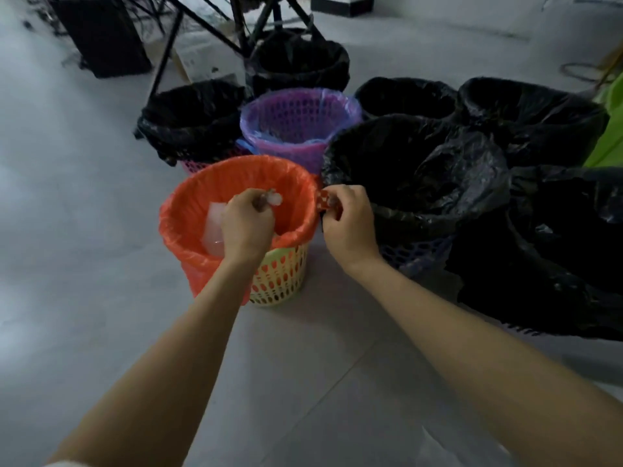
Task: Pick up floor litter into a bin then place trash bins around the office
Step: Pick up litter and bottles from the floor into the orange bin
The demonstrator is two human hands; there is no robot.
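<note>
Our left hand point(247, 224) hangs over the mouth of the orange-lined bin point(202, 210), its grip clamped on a small clump of pale litter point(271, 198) at the fingertips. Our right hand point(349, 227) sits just beside that bin's right rim, its grip pinched on a red-and-white checked scrap point(323, 201) that touches the orange liner's edge. Inside the bin, pale, translucent plastic point(214, 227) lies against the liner's left side. The bin itself is a cream mesh basket, its orange bag draped over the rim and down the near side.

Right of our hands, touching the orange bin, stands a black-lined bin point(404, 156) on a blue mesh basket. Behind the orange one is a purple bin point(300, 119) with a clear liner, and left of that another black-lined bin point(192, 116) on a pink basket. More black-bagged bins point(526, 112) crowd the right and rear. All stand on the grey tiled floor point(84, 230). Dark stand legs point(202, 25) and cables cross the top, blurred. A green shape point(606, 150) shows at the right edge.
</note>
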